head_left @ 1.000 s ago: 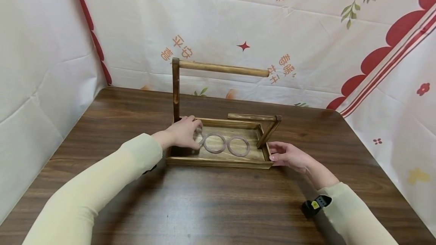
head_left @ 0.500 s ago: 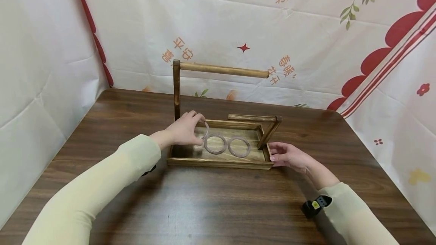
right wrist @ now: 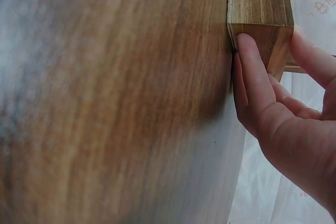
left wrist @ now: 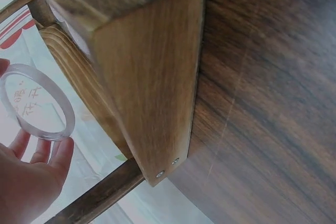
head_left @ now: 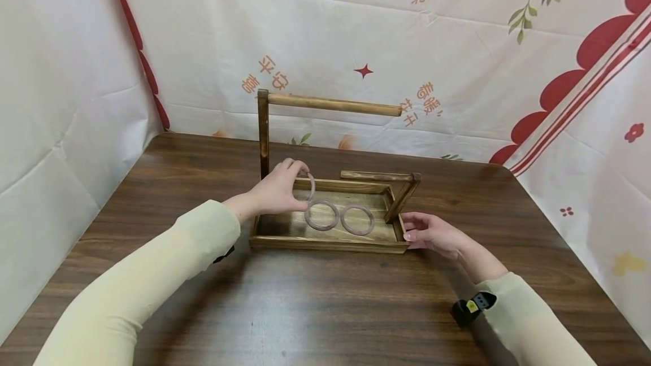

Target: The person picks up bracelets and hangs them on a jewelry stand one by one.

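Note:
In the head view, my left hand (head_left: 281, 188) pinches a pale, translucent bangle (head_left: 311, 186) above the left part of a wooden tray (head_left: 325, 245). The left wrist view shows that bangle (left wrist: 65, 109) tilted between thumb and fingertips, seen past the tray's end wall (left wrist: 149, 72). Two matching bangles lie side by side on the tray floor, a middle bangle (head_left: 307, 220) and a right bangle (head_left: 373, 222). My right hand (head_left: 432, 234) holds the tray's right end; in the right wrist view, its fingers (right wrist: 257, 77) lie against the end wall and the thumb is at the rim.
A tall post (head_left: 263, 140) with a long bar (head_left: 333, 104) rises from the tray's left end. A shorter post (head_left: 402, 199) with a bar (head_left: 373, 175) leans at the right end. The tray stands on a brown wooden table (head_left: 305, 309), before a printed cloth backdrop (head_left: 325, 44).
My left hand has lifted the left bangle from the tray floor, moving it up and slightly right. My right hand stays at the tray's right end.

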### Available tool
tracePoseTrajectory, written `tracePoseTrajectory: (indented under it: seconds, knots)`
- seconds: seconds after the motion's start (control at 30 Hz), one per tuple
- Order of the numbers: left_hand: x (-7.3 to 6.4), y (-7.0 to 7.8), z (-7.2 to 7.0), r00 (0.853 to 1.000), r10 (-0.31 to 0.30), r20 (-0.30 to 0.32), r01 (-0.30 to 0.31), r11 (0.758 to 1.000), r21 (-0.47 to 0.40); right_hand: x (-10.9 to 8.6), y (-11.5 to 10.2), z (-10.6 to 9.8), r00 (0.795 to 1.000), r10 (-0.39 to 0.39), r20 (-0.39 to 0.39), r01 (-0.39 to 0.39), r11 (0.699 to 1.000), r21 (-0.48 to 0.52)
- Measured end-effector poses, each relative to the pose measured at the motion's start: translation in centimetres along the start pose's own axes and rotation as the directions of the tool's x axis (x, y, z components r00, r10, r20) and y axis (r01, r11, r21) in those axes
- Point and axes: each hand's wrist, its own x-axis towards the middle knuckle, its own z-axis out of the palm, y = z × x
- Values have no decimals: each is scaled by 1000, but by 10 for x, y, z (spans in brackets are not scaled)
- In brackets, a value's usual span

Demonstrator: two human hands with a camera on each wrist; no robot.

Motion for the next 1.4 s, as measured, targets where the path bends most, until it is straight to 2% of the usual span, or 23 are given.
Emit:
tracePoseTrajectory:
  seconds: [0.43, 0.73, 1.4]
  knots:
    - [0, 10, -2, 999, 0, -32, -2, 998, -62, -1, 0, 1, 1000, -3, 6, 3, 1000, 0]
    - [-1, 15, -3, 998, 10, -66, -19, 990, -141, -3, -1, 2, 1000, 1, 3, -1, 1000, -3]
    - [6, 27, -8, 991, 73, -114, -101, 959, -264, -2, -3, 1, 1000, 16, -12, -16, 1000, 2]
